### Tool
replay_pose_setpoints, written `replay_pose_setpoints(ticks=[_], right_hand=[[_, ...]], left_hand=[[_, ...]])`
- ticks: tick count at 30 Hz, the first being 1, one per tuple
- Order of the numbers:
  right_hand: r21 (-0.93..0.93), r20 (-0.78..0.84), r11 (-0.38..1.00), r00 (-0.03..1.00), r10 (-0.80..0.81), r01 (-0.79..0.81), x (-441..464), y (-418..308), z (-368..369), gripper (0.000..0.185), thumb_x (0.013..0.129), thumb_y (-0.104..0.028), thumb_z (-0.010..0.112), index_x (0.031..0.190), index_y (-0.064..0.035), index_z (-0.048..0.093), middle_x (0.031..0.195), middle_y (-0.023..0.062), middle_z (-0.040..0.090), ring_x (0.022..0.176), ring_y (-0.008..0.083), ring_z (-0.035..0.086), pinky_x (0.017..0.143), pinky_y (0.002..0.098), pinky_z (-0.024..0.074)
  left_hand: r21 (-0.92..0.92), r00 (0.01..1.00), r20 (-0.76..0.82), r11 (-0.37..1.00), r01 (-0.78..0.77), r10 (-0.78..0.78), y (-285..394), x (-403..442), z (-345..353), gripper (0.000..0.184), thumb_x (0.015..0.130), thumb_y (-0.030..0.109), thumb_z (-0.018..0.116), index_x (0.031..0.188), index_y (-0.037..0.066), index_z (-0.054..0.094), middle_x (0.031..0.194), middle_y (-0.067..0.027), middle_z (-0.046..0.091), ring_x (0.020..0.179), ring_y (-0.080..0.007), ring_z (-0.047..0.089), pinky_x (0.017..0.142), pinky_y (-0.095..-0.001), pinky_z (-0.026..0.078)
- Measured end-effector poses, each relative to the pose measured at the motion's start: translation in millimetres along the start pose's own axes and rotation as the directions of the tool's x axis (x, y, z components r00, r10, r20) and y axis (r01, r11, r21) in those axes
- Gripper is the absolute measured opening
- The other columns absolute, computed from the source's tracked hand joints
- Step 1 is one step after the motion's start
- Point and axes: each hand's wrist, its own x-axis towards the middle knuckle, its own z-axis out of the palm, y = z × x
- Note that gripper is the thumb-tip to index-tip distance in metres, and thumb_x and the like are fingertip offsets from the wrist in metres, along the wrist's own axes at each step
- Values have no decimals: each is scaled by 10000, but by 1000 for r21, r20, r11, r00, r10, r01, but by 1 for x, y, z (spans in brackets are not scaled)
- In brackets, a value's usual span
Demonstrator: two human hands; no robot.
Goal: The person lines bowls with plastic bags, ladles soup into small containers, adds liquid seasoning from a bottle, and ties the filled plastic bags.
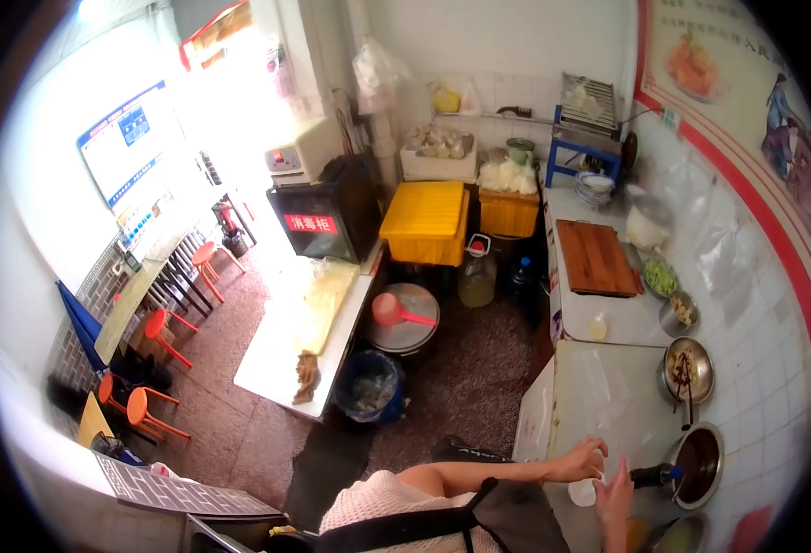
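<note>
My left hand (586, 461) reaches in from the left over the worktop. Its fingers are curled and drawn together; whatever may be between them is too small to make out. Close beside it on the right, my right hand (617, 493) is raised, with thumb and forefinger apart. A small white bowl (581, 493) is just below my left hand. To the right of my right hand lies a dark cylindrical thing with a blue tip (654, 476), reaching to the rim of a metal pot (714, 479) of dark brown contents.
Along the tiled wall stand a pan (703, 355), a small metal pot (679, 323) and a bowl of chopped greens (660, 276). A wooden board (594, 258) lies farther up the counter. Across the aisle are a white table (272, 355), a blue bin (342, 387) and a yellow crate (424, 221).
</note>
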Motion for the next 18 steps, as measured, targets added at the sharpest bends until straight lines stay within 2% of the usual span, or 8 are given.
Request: replay_pose_setpoints(ticks=[1, 3, 4, 7, 9, 16, 17, 18], right_hand=[[-1, 1, 1000, 1000, -2, 2, 3, -6, -8, 461, 754, -122, 670, 1181, 2, 547, 571, 77, 480, 616, 247, 532, 592, 330, 411], [204, 373, 805, 805, 462, -556, 11, -15, -20, 488, 714, -136, 690, 1170, -25, 555, 613, 90, 511, 723, 273, 532, 673, 361, 405], [205, 374, 804, 804, 462, -558, 11, -15, -20, 488, 714, -136, 690, 1170, -25, 555, 613, 90, 511, 723, 273, 532, 673, 361, 405], [114, 335, 845, 821, 462, -522, 4, 3, -14, 420, 662, -167, 719, 1049, -35, 624, 630, 96, 522, 786, 288, 515, 750, 405, 367], [-278, 166, 961, 985, 42, 6, -4, 21, -4, 225, 649, -193, 725, 811, -45, 672, 620, 80, 524, 758, 286, 500, 770, 426, 347], [-107, 94, 986, 988, -122, 132, 7, 8, -38, 221, 721, -247, 675, 629, -47, 665, 766, 81, 571, 806, 269, 498, 814, 372, 359], [253, 238, 953, 965, 109, -170, 2, 18, -36, 205, 747, -227, 664, 693, -29, 668, 848, 96, 583, 856, 270, 487, 826, 355, 355], [516, 442, 712, 860, 255, -477, 4, 16, -36, 198, 773, -208, 653, 758, -12, 672, 929, 111, 595, 906, 271, 475, 839, 337, 351]], left_hand=[[-28, 999, 3, 999, 39, -39, 8, -3, -3, 92, 769, 173, 652, 779, 83, 660, 1127, -100, 447, 1110, -316, 387, 956, -429, 300], [-82, 997, -20, 994, 69, -71, 17, 0, -6, 95, 767, 173, 655, 774, 79, 662, 1130, -90, 445, 1124, -312, 380, 969, -435, 288], [-134, 994, -38, 986, 100, -106, 19, 1, -7, 98, 764, 172, 658, 769, 75, 664, 1133, -79, 442, 1137, -309, 374, 982, -441, 277], [-42, 996, -51, 996, 74, -76, 18, 2, -7, 92, 753, 166, 665, 757, 74, 665, 1139, -67, 435, 1142, -314, 372, 981, -448, 279], [-32, 997, -50, 998, 60, -61, 19, 3, -5, 89, 747, 164, 669, 754, 76, 666, 1131, -68, 439, 1143, -316, 368, 978, -449, 281], [-86, 993, -101, 995, 48, -56, 10, 4, -1, 95, 731, 176, 685, 721, 85, 659, 1089, -64, 463, 1107, -319, 382, 953, -432, 304], [-87, 993, -102, 995, 48, -57, 11, 3, -3, 95, 731, 176, 685, 721, 85, 659, 1089, -64, 463, 1107, -319, 382, 953, -432, 304], [-55, 992, -111, 997, 47, -53, 13, 3, -6, 94, 731, 174, 685, 719, 85, 659, 1092, -66, 461, 1093, -319, 390, 943, -429, 314]])
